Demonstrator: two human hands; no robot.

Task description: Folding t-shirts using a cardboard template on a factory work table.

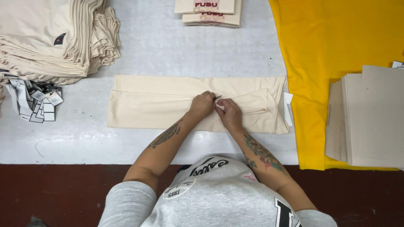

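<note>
Both arms fwd, L hand (201, 105) & R hand (229, 113) close together, fingers curled in pinch grip

Garment packing workshop: stacked folded shirts (50, 38), hang tags (38, 103), cardboard inserts (370, 117).

Your left hand (201, 104) and right hand (229, 112) met, touching, on the folded cream garment (151, 103) lying on the white surface (168, 46), pinching a small dark thing (217, 97).

Bright, even light falls from overhead — shadows are soft and short, mostly a thin edge under the folded cream garment (168, 103) and the cardboard sheets (370, 117). The white table (168, 46) shows faint glare. Focus is sharp throughout; edge distortion is slight.
</note>
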